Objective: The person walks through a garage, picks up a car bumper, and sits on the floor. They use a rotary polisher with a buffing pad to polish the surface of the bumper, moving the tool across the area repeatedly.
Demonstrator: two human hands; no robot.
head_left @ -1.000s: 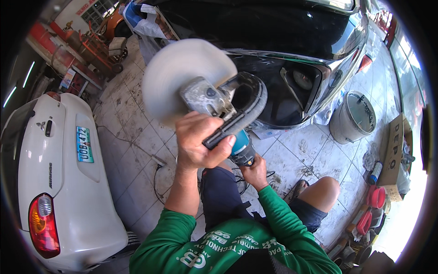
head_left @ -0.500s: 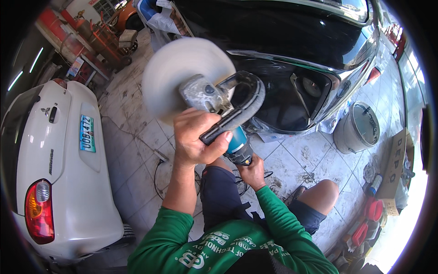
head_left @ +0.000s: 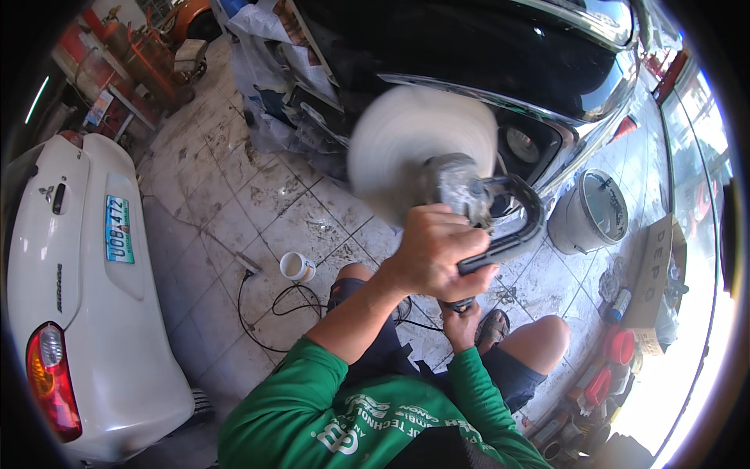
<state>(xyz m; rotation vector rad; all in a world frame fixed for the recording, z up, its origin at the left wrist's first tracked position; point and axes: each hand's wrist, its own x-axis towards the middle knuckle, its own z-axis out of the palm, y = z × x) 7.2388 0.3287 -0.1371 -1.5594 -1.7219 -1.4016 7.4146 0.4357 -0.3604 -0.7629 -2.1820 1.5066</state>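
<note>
A power polisher [head_left: 455,187] with a grey head and a black loop handle is held out in front of me. My left hand [head_left: 441,250] is closed around the loop handle. Lower down, my right hand [head_left: 461,322] grips the rear of the tool's body, which is mostly hidden behind my left hand. The large round white pad [head_left: 426,125] is smeared as if spinning. It overlaps the glossy black car bumper [head_left: 476,55], covering part of the lamp recess; whether it touches the paint I cannot tell. A black cord [head_left: 293,301] trails over the floor.
A white car [head_left: 109,313] stands at the left. On the dirty tiled floor are a small white tub [head_left: 298,266] and a grey bucket [head_left: 590,211]. A cardboard box [head_left: 660,289] and red-topped containers [head_left: 619,345] line the right side. Plastic sheeting [head_left: 273,78] hangs beside the bumper.
Both hands have carried the polisher to the right, its pad now in front of the bumper's lamp recess. The view has shifted, and the small white tub now shows.
</note>
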